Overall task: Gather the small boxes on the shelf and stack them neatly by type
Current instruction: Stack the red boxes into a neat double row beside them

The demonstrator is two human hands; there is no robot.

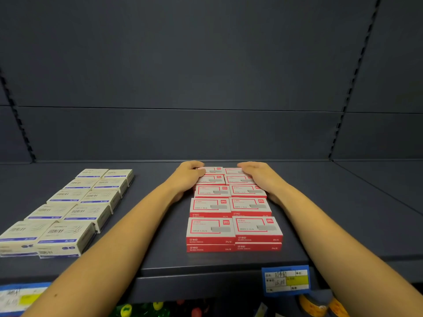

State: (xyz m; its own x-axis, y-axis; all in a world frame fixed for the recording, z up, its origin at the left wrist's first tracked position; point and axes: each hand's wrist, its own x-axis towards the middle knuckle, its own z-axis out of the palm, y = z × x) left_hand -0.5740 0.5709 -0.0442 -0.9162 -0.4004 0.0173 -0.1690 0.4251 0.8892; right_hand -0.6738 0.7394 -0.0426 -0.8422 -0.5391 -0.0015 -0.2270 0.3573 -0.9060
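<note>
Red-and-white boxes (233,211) lie in two neat columns, stacked two high, in the middle of the dark shelf (343,225). My left hand (186,177) presses against the left side of the far rows, fingers curled over the back box. My right hand (259,177) lies along the right side of the far rows, fingers over the top of the back boxes. Cream boxes with blue stripes (68,209) sit in two columns on the left of the shelf, apart from both hands.
A blue price tag (286,280) hangs on the shelf's front edge at the right, another tag (18,296) at the left. Coloured goods show on the level below. The shelf's back wall stands just behind the red boxes.
</note>
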